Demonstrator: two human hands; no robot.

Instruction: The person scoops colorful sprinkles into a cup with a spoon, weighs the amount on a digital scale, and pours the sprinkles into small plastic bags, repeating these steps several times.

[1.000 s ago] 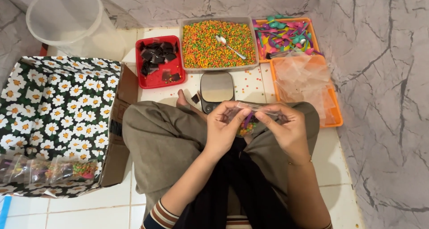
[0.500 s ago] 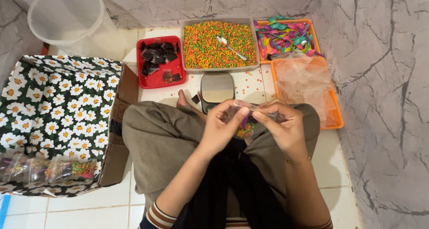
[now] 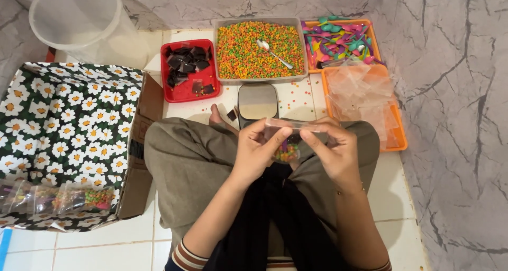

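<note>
A small clear zip bag is being held over the lap, pinched along its top edge by both hands. The left hand is being closed on the bag's left end with thumb and fingers; the right hand is being closed on the right end. Coloured candy pellets and a dark strip are sitting in the bag's bottom, so filling looks done and sealing looks under way.

A tray of coloured pellets with a spoon is being kept at the floor's far edge, between a red tray of dark squares and an orange tray of plastic spoons. Empty bags are being stacked in another orange tray at right. A small scale is lying just ahead of the knees. Finished packets are being collected in the daisy-print box at left; plenty of supplies remain.
</note>
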